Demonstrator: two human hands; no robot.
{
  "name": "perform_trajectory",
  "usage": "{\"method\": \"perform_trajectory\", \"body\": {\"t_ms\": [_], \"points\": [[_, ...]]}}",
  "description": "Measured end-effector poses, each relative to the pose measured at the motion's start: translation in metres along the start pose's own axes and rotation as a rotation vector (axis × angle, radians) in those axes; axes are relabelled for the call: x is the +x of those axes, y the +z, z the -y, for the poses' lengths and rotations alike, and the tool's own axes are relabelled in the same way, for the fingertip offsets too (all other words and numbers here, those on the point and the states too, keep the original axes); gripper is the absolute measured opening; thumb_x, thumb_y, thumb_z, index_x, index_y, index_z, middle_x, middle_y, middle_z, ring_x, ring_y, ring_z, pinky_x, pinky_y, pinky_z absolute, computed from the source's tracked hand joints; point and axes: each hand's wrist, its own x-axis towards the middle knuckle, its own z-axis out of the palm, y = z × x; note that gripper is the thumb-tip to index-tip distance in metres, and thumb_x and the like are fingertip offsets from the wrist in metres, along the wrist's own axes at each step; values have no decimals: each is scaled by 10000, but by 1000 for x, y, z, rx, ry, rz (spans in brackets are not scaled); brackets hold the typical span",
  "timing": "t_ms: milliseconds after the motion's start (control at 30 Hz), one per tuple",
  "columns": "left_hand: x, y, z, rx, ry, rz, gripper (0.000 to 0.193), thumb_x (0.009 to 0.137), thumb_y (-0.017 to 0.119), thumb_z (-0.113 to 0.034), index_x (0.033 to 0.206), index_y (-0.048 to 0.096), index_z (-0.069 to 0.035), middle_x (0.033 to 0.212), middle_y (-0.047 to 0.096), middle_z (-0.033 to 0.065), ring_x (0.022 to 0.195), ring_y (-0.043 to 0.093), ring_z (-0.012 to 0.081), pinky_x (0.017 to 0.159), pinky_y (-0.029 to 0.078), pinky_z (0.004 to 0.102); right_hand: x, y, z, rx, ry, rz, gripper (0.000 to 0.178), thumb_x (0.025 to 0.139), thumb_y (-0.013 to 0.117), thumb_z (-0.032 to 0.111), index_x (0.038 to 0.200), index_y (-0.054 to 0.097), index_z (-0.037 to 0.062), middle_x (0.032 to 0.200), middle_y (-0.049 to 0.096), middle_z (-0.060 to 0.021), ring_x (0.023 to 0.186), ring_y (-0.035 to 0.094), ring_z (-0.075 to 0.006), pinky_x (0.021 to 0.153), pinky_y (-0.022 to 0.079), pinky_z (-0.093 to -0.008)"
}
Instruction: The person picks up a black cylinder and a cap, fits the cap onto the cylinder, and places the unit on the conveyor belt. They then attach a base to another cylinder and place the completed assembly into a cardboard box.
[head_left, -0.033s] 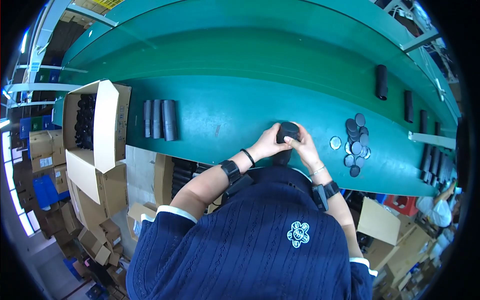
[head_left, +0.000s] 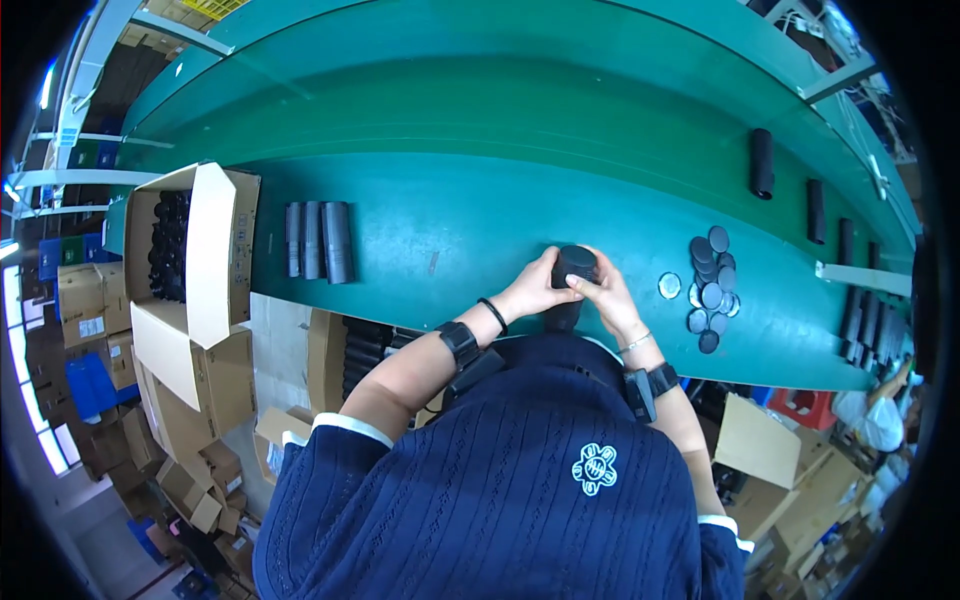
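Observation:
Both hands are wrapped round a black cylinder [head_left: 577, 258] with a flat round end facing up, close to my body at the table's near edge. My left hand [head_left: 535, 285] grips it from the left, and my right hand [head_left: 604, 293] closes on its right side, thumbs meeting in front. A narrower dark part shows below the hands, partly hidden. To the right lies a loose pile of black round discs [head_left: 711, 295], some with a shiny silvery face up. One shiny disc [head_left: 669, 286] sits apart, nearest my right hand. Three black tubes [head_left: 338, 243] lie side by side on the left.
An open cardboard box [head_left: 213, 250] full of black parts stands at the table's left end. More black tubes [head_left: 763, 165] are on the raised green belt [head_left: 480, 110] and at the far right. Cardboard boxes [head_left: 760, 440] and a red crate [head_left: 803, 408] stand below the green table [head_left: 440, 215].

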Motion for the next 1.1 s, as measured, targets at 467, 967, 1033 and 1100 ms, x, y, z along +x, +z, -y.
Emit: {"method": "perform_trajectory", "body": {"t_ms": [467, 967, 1033, 1100], "points": [[6, 4, 9, -136, -32, 7, 620, 754, 772, -38, 1250, 402, -12, 1203, 540, 107, 1158, 542, 198, 964, 469, 348, 0, 7, -1, -223, -85, -84, 451, 775, 725, 42, 1191, 559, -12, 1069, 638, -88, 1011, 594, -196, 908, 461, -330], [-13, -14, -38, 190, 155, -69, 609, 682, 823, -333, 1092, 558, 32, 988, 656, 225, 934, 655, 366, 807, 526, 410, -10, 0, 12, 119, -7, 116, 680, 765, 772, 48, 1356, 437, 36, 1163, 589, -48, 1099, 551, -160, 942, 456, -328], [-13, -15, -42, 265, 89, -61, 557, 690, 807, -329, 1055, 568, 17, 976, 659, 218, 907, 653, 382, 783, 530, 421, -10, 4, 16, 226, 66, 116, 642, 765, 750, 15, 1333, 452, 25, 1140, 595, -58, 1066, 567, -162, 941, 455, -317], [-14, -10, -33, 259, 137, -100, 548, 704, 802, -301, 1080, 568, 21, 974, 661, 213, 896, 659, 363, 775, 530, 406, -10, 9, 5, 137, -4, 59, 613, 762, 738, -1, 1310, 467, 20, 1126, 602, -62, 1053, 572, -161, 931, 459, -310]]}}
